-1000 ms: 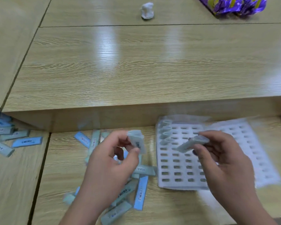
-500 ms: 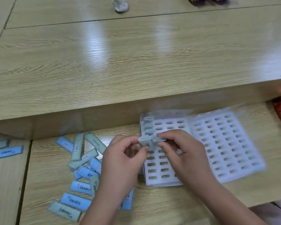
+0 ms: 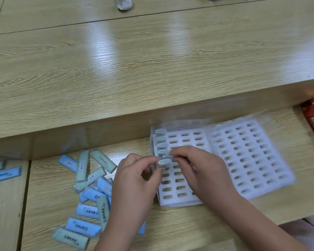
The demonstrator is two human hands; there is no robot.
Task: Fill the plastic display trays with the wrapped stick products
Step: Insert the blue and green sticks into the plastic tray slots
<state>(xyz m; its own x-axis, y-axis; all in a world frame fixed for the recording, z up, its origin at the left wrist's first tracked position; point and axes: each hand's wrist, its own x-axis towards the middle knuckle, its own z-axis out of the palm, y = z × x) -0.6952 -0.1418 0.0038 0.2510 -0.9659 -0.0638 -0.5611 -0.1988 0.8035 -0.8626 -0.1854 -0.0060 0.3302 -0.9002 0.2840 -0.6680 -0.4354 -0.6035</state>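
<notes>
Centre of frame: the left hand (image 3: 134,180) and right hand (image 3: 205,173) meet at the left column of the left tray (image 3: 181,201). The left grip pinches one wrapped stick (image 3: 164,161), and the right grip pinches the neighbouring stick (image 3: 166,156) just above it. Standing sticks (image 3: 161,142) fill the slots above; loose sticks (image 3: 91,189) lie on the desk (image 3: 170,230), lower left.

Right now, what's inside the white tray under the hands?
In the tray, wrapped sticks stand in the left column of slots. The left hand and right hand each pinch another stick there. Other visible slots look empty; the hands hide some middle slots.
</notes>
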